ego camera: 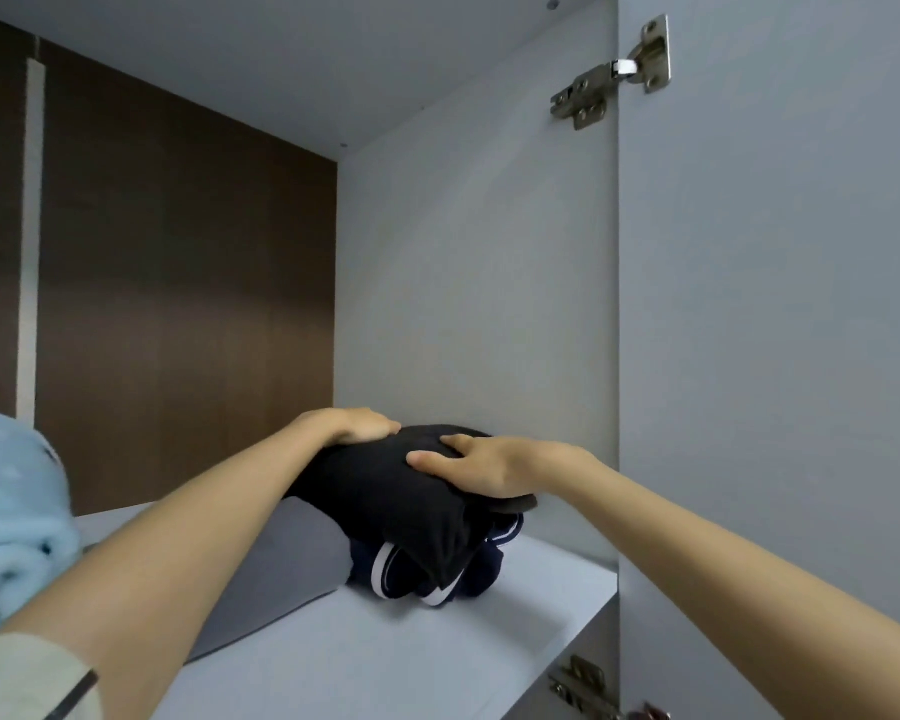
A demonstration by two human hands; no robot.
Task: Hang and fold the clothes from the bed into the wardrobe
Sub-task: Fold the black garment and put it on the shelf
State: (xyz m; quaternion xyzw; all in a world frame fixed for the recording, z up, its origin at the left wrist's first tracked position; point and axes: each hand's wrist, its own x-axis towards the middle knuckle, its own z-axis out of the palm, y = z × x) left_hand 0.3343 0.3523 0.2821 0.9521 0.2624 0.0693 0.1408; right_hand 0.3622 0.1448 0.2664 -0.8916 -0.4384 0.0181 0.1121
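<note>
Wardrobe shelf (pixel 437 646): the folded black garment (pixel 385 491) sat on a navy white-striped garment (pixel 385 569), close to the side wall (pixel 479 304), with a grey folded garment (pixel 292 553) touching at the left and bare shelf up to the front edge. My left hand (pixel 357 426) curled its fingers over the bundle's top. My right hand (pixel 484 467) pressed on it with straight fingers.
</note>
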